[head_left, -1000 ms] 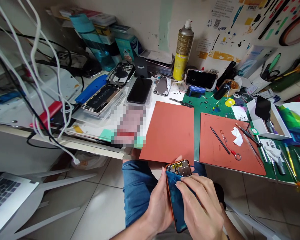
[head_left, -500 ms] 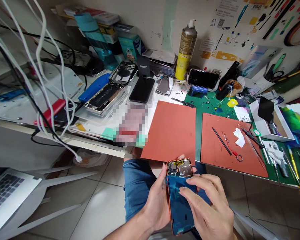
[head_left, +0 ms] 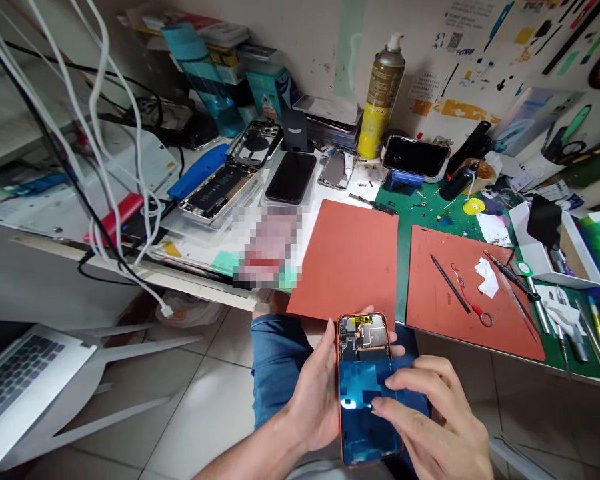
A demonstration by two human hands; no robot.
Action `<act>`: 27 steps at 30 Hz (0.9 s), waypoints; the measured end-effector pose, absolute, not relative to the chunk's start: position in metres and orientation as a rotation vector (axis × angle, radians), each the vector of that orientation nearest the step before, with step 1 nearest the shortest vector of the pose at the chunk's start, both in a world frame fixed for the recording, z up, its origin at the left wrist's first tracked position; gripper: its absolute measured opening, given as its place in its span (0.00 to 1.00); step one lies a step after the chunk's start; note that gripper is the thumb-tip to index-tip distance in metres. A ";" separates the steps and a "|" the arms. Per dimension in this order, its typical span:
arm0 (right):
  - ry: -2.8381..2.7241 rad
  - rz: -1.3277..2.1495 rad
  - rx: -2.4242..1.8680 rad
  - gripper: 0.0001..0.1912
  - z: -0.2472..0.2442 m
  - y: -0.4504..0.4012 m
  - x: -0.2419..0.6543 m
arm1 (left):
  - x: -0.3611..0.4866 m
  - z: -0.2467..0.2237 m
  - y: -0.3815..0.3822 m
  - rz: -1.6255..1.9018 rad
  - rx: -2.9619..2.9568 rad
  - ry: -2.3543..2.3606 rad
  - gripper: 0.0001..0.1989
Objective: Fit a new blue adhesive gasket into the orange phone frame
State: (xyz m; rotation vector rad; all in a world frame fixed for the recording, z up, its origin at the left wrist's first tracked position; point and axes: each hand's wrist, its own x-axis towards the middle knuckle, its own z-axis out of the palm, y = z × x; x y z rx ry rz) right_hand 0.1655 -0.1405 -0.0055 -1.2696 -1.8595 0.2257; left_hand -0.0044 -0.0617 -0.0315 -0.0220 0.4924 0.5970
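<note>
My left hand [head_left: 313, 393] cradles an opened phone [head_left: 364, 337] with an orange frame over my lap, its fingers wrapped behind and round the sides. Bare circuit boards and metal shields show at the phone's top end. A translucent blue film [head_left: 360, 427] covers the rest of its inside. My right hand [head_left: 430, 413] reaches in from the right and holds the film between thumb and forefinger, near the phone's right edge. The exact grip point is partly hidden by the fingers.
Beyond the phone lies a red-brown mat [head_left: 353, 260]. A second mat [head_left: 430, 300] holds a black stick tool [head_left: 450, 283] and tweezers-like pieces. At the back stand a spray can [head_left: 380, 100] and a propped phone [head_left: 415, 157]. White cables [head_left: 137, 133] hang at left.
The blue film's top edge has come down along the phone, baring more of its inside. My right hand has moved slightly down and right. The whole view has shifted a little.
</note>
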 end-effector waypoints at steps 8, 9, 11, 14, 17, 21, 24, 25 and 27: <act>-1.876 0.260 -1.226 0.20 -0.005 -0.144 0.171 | -0.005 -0.026 -0.054 0.576 0.006 0.518 0.35; -1.874 0.268 -1.221 0.20 -0.006 -0.144 0.172 | -0.006 -0.026 -0.053 0.572 0.010 0.505 0.35; -1.872 0.285 -1.214 0.21 -0.007 -0.144 0.174 | -0.006 -0.025 -0.050 0.556 0.020 0.489 0.34; -1.833 0.290 -1.213 0.21 -0.009 -0.145 0.176 | -0.006 -0.022 -0.046 0.554 0.029 0.507 0.34; -1.800 0.294 -1.192 0.21 -0.011 -0.148 0.177 | -0.005 -0.017 -0.040 0.583 0.025 0.537 0.32; -1.758 0.293 -1.199 0.20 -0.009 -0.152 0.179 | -0.006 -0.013 -0.034 0.580 0.036 0.541 0.32; -1.703 0.270 -1.187 0.18 -0.008 -0.155 0.181 | -0.008 -0.013 -0.030 0.564 0.064 0.553 0.33; -1.691 0.261 -1.179 0.17 -0.007 -0.155 0.181 | -0.008 -0.013 -0.029 0.564 0.070 0.554 0.33; -1.661 0.245 -1.175 0.14 -0.005 -0.156 0.180 | -0.009 -0.012 -0.027 0.584 0.072 0.556 0.33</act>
